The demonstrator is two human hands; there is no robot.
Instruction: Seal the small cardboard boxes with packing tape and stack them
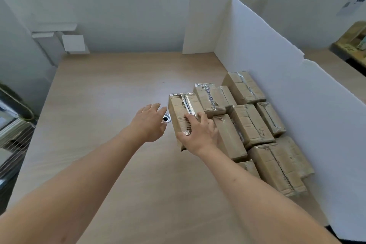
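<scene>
Right hand (198, 132) grasps the box (183, 113), long axis running away; left hand (150, 123), fingers relaxed, just left of it.

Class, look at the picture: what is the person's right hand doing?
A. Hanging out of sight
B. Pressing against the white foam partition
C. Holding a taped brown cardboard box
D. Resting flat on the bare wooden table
C: the right hand curls its fingers over the top of the taped brown cardboard box at the left edge of the stack.

A pale wooden table (103, 89) stands against white walls (118, 6), with white foam partitions (257, 49) along its right side.
</scene>
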